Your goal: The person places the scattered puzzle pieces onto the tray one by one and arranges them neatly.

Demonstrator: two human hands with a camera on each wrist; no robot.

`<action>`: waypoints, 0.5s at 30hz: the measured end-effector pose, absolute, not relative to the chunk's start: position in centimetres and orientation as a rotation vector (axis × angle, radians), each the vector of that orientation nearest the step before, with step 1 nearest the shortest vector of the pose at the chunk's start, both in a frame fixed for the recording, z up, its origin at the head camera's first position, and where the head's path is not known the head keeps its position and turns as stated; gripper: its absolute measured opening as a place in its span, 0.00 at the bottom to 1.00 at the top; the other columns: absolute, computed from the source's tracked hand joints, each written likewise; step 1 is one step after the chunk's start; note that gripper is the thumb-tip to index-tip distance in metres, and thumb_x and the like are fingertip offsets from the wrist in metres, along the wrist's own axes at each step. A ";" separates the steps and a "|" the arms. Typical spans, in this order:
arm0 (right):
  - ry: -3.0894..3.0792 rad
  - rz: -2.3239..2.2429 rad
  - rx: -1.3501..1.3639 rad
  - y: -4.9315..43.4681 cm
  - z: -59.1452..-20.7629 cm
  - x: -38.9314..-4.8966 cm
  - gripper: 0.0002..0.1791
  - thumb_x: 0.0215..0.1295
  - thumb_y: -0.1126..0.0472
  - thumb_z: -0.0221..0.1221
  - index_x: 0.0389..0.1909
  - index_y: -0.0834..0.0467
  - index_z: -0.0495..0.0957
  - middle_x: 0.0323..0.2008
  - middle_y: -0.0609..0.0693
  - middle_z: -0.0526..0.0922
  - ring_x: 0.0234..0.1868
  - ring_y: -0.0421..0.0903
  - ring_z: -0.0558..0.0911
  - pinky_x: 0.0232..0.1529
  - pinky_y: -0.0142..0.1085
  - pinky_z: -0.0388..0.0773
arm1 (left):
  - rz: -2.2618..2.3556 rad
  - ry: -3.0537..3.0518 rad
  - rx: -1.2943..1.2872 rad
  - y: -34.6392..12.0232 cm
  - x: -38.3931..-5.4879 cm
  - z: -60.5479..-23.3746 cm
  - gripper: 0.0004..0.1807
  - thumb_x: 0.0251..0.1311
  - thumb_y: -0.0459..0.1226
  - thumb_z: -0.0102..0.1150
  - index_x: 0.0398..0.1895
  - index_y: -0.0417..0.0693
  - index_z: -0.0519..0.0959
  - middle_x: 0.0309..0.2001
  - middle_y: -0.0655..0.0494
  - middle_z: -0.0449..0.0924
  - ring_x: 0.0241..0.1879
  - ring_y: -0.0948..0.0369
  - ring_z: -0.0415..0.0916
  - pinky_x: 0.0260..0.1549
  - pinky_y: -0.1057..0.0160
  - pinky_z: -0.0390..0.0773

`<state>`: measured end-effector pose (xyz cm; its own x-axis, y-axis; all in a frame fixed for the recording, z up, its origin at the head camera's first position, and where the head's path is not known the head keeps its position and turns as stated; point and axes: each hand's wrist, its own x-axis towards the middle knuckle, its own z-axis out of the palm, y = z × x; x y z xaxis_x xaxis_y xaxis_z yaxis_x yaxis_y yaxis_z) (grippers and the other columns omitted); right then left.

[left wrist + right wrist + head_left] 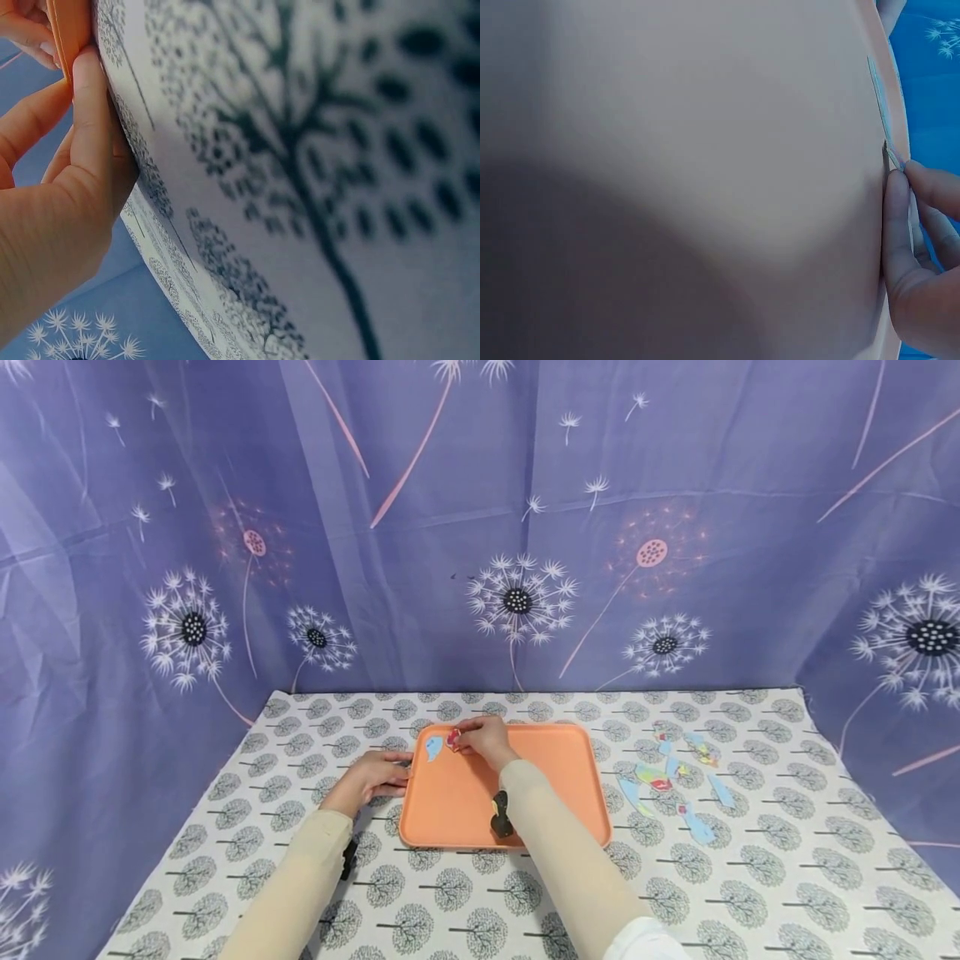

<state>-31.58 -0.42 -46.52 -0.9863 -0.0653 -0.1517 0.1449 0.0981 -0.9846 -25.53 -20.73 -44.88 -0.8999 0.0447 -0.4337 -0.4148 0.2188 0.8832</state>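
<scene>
An orange tray [450, 814] lies on the cloth-covered table. Near its far left corner, my right hand [487, 741] pinches a small red and white puzzle piece [453, 737] between thumb and fingers. Close to that piece, a light blue puzzle piece [433, 747] lies flat in the corner. In the right wrist view the fingertips [897, 184] are low over the tray floor, with a thin flat piece edge [879, 94] beyond them. My left hand [372, 778] touches the tray's left edge with extended fingers; the left wrist view shows its fingertips against the orange rim [69, 34].
Several flat, irregular puzzle pieces [656, 778] in blue, yellow, green and red lie scattered right of the tray. The table has a white cloth [480, 902] printed with grey trees. Behind it hangs a purple-blue curtain [420, 610] with dandelions.
</scene>
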 end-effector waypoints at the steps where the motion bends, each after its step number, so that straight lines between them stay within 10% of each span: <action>1: 2.216 -2.003 0.079 -0.5 -46.5 -31.6 0.13 0.55 0.78 0.62 0.43 0.70 0.82 0.41 0.64 0.84 0.28 0.50 0.86 0.29 0.34 0.87 | 1.727 2.133 -0.342 -20.7 -25.5 -44.9 0.28 0.58 0.23 0.59 0.64 0.34 0.69 0.31 0.46 0.82 0.25 0.61 0.80 0.30 0.65 0.87; 15: 2.327 -1.909 0.076 -0.9 -46.7 -32.0 0.12 0.54 0.77 0.63 0.41 0.69 0.84 0.36 0.62 0.85 0.21 0.41 0.81 0.24 0.31 0.85 | 1.731 2.125 -0.343 -20.7 -25.6 -44.8 0.28 0.59 0.24 0.58 0.64 0.34 0.69 0.30 0.46 0.82 0.26 0.60 0.81 0.31 0.65 0.87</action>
